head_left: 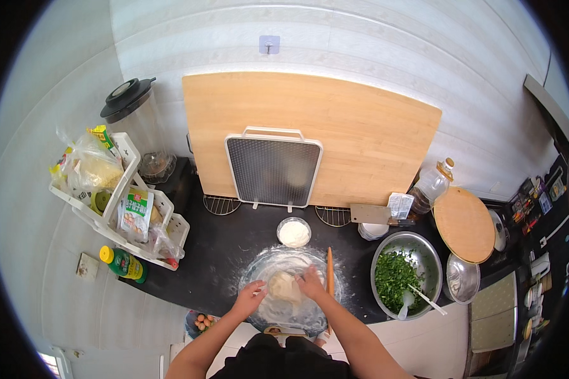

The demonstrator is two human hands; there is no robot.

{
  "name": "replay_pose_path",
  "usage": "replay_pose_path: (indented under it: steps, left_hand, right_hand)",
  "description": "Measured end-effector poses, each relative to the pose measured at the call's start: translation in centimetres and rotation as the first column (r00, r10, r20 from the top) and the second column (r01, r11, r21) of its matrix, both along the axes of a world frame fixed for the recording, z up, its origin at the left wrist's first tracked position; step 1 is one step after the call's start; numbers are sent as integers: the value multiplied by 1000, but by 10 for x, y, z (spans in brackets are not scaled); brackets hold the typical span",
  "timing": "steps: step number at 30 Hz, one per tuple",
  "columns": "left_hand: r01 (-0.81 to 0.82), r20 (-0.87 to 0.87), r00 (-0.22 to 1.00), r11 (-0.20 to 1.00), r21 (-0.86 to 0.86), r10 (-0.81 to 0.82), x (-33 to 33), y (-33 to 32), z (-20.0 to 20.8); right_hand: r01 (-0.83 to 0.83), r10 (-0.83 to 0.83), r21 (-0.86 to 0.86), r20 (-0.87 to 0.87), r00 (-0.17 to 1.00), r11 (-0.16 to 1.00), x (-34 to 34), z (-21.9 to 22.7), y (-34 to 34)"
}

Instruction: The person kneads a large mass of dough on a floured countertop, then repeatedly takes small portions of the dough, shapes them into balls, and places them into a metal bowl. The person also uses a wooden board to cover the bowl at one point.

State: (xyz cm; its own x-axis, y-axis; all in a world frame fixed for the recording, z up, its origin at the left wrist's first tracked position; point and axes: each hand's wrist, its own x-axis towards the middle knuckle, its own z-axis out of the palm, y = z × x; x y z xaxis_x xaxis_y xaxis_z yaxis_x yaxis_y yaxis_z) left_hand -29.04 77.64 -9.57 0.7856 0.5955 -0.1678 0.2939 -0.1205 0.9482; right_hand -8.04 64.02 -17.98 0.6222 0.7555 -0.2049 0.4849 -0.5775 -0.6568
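"How many hands (250, 299) do you count?"
"Two, and one dough lump (283, 287)."
"Rolling pins (330, 271)?"
"One. One cleaver (370, 213), too."
"And metal bowls (428, 260)?"
"Two, plus one small clear bowl (294, 220)."
"Blenders (131, 114)?"
"Just one."

One piece of dough (283, 287): pale cream, unbroken in outline, low and roughly rounded, edges slightly uneven. Fine surface texture too small to tell. It lies near the middle of a round, flour-strewn mat (273, 311) on the black desk (216, 235), left of, and apart from, the wooden rolling pin (330, 271).
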Motion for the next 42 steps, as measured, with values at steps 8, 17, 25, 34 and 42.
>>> replay_pose_path:
  steps: [8, 17, 25, 34, 42]
  left_hand:
    - [20, -5, 1000, 946, 324, -20, 9, -13, 16]
    - [40, 158, 984, 959, 280, -87, 76, -94, 37]
    - [52, 188, 978, 978, 200, -91, 131, -192, 63]
    - [290, 255, 910, 942, 171, -326, 227, -337, 110]
    - [434, 228, 852, 879, 196, -471, 301, -389, 116]
  right_hand:
    - [789, 159, 195, -979, 124, 582, -11, 96, -56]
    - [839, 411, 198, -911, -34, 507, -7, 158, -156]
    - [834, 492, 374, -858, 146, 405, 37, 221, -306]
    - [896, 225, 405, -904, 363, 184, 109, 220, -491]
    - [938, -72, 341, -939, 337, -60, 183, 174, -597]
